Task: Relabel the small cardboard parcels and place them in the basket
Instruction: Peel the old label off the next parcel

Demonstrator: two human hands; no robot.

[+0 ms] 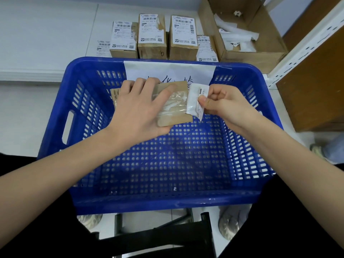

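— What are the fingers doing?

— The left hand (138,107) grips a small cardboard parcel (175,107) from above, fingers curled over its far edge, thumb along the near side. The right hand (221,103) pinches a crumpled white label (194,98) between thumb and forefinger, right at the parcel's right edge. Clear tape with white residue shows on the parcel's top.

— And where is the parcel?

— Held over the blue plastic basket (240,199), above its far half. The perforated floor shows only a tiny white scrap (175,189) near the front wall. A white paper sign (167,70) with handwriting hangs on the far wall, partly hidden by the hands.

— Beyond that?

— Four labelled parcels (151,33) stand in a row just behind the basket, a loose label sheet (102,46) to their left. To the right, an open carton (264,51) holds peeled white paper scraps (236,37). All on a pale floor, beside a metal shelf upright (305,43).
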